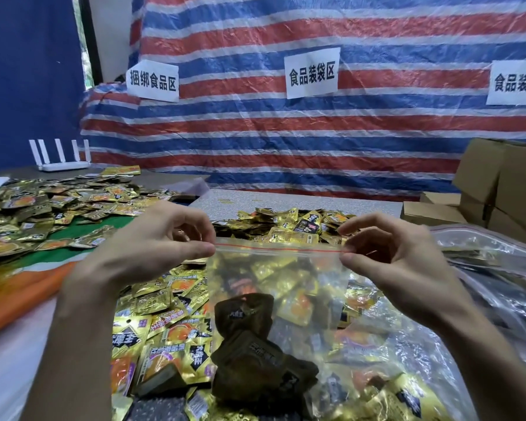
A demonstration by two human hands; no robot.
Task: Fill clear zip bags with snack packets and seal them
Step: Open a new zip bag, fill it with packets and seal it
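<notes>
So the clear zip bag [301, 299] is dead centre of the frame, held up just above the heap of loose gold packets [164, 329] on the counter [316, 199]. A few dark brown packets [249, 338] sit slumped low inside it. The gold stuff showing through the plastic looks mostly like the heap behind, but I can't tell how much of it is actually in the bag.

The red zip strip [280, 249] runs taut across the top. The left hand [152, 241] pinches its left end between thumb and fingertips, and the right hand [389, 256] pinches the right end the same way. The hands are apart, one at each top corner.

My read: filling is done for this one and we're at the sealing step. I can't tell whether the strip is already pressed shut anywhere. The next move probably wants one hand anchoring a corner while the other slides a firm pinch along the strip, keeping it straight. The contents sit low enough that they shouldn't foul the seal.

Further out there are filled bags [483, 253] at the right edge and cardboard boxes [498, 183] at the upper right. Another spread of packets [58, 214] sits at mid left, with a white router [61, 159] behind it. A striped tarp [286, 132] with paper signs [312, 72] fills the back.
</notes>
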